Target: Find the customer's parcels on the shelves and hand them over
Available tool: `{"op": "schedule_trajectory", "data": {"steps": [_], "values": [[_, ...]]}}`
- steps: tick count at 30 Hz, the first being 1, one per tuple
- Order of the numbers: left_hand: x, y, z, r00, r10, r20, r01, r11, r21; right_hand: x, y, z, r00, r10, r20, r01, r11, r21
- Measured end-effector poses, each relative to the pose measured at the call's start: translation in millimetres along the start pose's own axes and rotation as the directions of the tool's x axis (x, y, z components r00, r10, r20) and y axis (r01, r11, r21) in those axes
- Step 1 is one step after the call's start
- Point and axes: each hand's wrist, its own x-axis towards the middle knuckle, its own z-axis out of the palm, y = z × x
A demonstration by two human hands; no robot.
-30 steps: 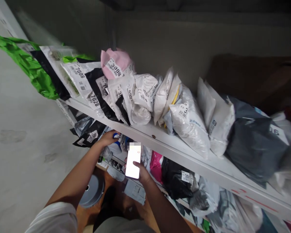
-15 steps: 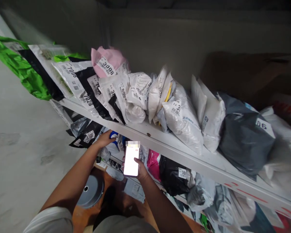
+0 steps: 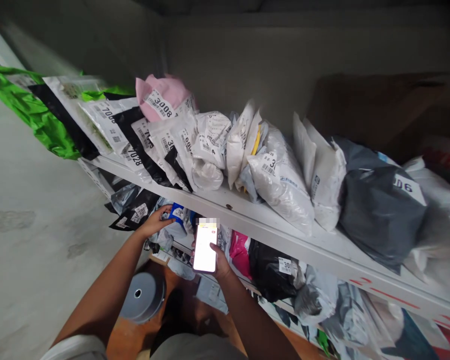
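Note:
My right hand (image 3: 220, 262) is wrapped round a phone (image 3: 205, 247) with a bright lit screen, held upright below the white shelf board (image 3: 270, 231). My left hand (image 3: 154, 221) reaches under that board and its fingers grip a blue and white parcel (image 3: 177, 214) among the packages on the lower shelf. The top shelf holds a row of mailer bags with number labels: a pink one marked 3008 (image 3: 161, 96), white ones (image 3: 281, 180), a dark grey one (image 3: 378, 207).
A green bag (image 3: 33, 112) overhangs the shelf's left end. On the lower shelf lie black bags (image 3: 266, 270) and a magenta one (image 3: 240, 250). A grey round spool (image 3: 142, 295) sits on the orange floor patch below. Concrete floor lies to the left.
My left hand has pulled the blue and white parcel slightly outward and its label now shows. The phone stays in my right hand; the view shifted a little.

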Motion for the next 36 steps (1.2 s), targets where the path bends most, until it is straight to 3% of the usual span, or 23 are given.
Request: {"op": "schedule_trajectory", "data": {"steps": [6,13,36], "values": [[1,9,1,0.998,-0.055,-0.026,0.055,0.998,0.028,-1,1,2,1.0,-0.003,-0.004,0.003,1.0,0.003],[21,17,10,0.978,-0.138,-0.159,0.166,0.969,0.182,0,3,0,1.0,-0.009,-0.024,0.01,1.0,0.023],[18,14,8,0.987,-0.102,-0.125,0.127,0.969,0.212,-4,1,6,1.0,-0.016,0.0,0.016,0.997,-0.069]]}}
